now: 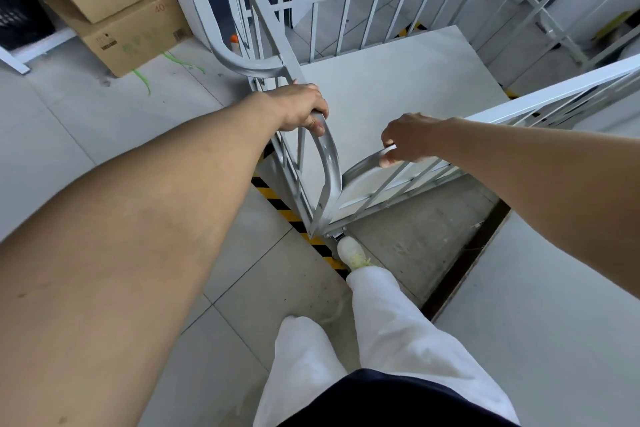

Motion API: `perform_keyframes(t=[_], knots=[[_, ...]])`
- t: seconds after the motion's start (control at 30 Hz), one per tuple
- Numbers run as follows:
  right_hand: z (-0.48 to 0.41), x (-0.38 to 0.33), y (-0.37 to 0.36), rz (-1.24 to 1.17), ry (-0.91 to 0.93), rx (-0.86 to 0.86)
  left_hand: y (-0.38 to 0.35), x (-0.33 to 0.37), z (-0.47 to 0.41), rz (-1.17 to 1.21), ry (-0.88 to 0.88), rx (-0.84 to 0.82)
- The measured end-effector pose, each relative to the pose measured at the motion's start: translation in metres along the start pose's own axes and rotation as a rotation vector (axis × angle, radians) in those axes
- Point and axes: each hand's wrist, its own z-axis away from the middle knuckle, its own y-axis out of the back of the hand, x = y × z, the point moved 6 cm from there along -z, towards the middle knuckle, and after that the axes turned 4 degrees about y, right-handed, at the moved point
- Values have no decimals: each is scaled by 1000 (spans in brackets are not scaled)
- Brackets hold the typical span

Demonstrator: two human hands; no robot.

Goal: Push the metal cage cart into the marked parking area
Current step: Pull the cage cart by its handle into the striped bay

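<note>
A grey metal cage cart [391, 87] with barred sides and a flat grey floor fills the middle of the head view, its near corner pointing at me. My left hand [304, 107] grips the curved handle on the cart's left side. My right hand [408, 139] grips the curved handle on the side that runs off to the right. A strip of yellow and black striped tape [280, 208] runs along the floor under the cart's left side, down to my right shoe [353, 253]. More striped tape [412, 29] shows beyond the far bars.
Two stacked cardboard boxes [121, 10] stand at the upper left, close to the cart's far handle. A black crate [17, 17] sits at the far left edge. A darker floor patch [422, 229] with a black edge lies to my right. More white barred frames [554, 10] stand at the upper right.
</note>
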Motion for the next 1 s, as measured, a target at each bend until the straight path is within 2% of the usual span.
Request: perform_keyframes(t=[0.37,1.0], knots=[[0,2,-2,39,82,3,-2,0,1,67,18,-12],[6,-2,1,97,70,77,-1,-2,-1,64,42,-28]])
